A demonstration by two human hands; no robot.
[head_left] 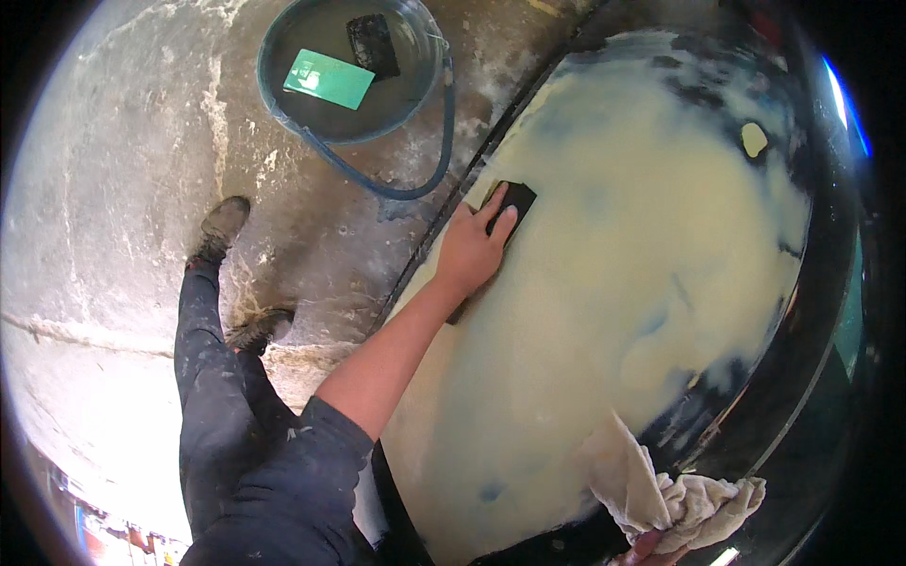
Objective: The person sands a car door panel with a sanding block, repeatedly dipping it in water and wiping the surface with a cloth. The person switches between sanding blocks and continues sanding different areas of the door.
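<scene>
My left hand (477,236) grips a long black block (519,199) lying on a large curved, dark panel, much of it coated in pale cream, patchy material (623,236). The fingers press on the block's upper part, and the hand covers much of the rest. At the lower right, my right hand (646,549) holds a crumpled whitish cloth (708,509) over the panel's lower edge; most of that hand is hidden under the cloth or cut off by the frame.
A bucket (274,66) of murky water, with a green pad (327,79), a black pad (373,45) and a hanging handle, stands on stained concrete (104,189) beside the panel's long edge. My legs and boots show at the left. Dark glossy surfaces border the right.
</scene>
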